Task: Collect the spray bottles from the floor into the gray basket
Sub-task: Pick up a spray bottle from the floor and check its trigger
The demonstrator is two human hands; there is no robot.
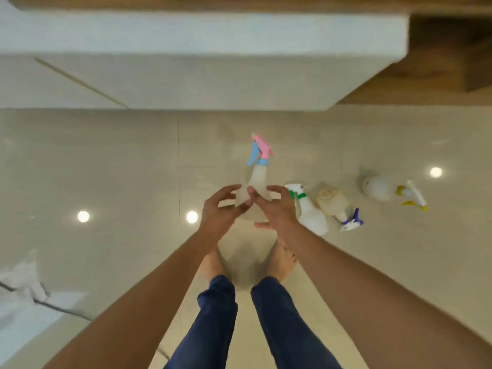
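View looking straight down at a glossy beige tiled floor (106,169). At the frame's centre, the left hand (221,209) and right hand (277,209) together hold a translucent spray bottle with a pink and blue nozzle (257,179), fingers curled around its base. To the right, three more bottles lie on the floor: a green-nozzled one (310,211), a purple-nozzled one (336,203) and a yellow-nozzled one (383,189). Bare feet (283,261) show lower centre.

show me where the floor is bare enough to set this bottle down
Bare tile lies left of the left hand, out to the white debris. Right of the right hand is crowded: green-trigger bottle, purple-trigger bottle, yellow-trigger bottle.
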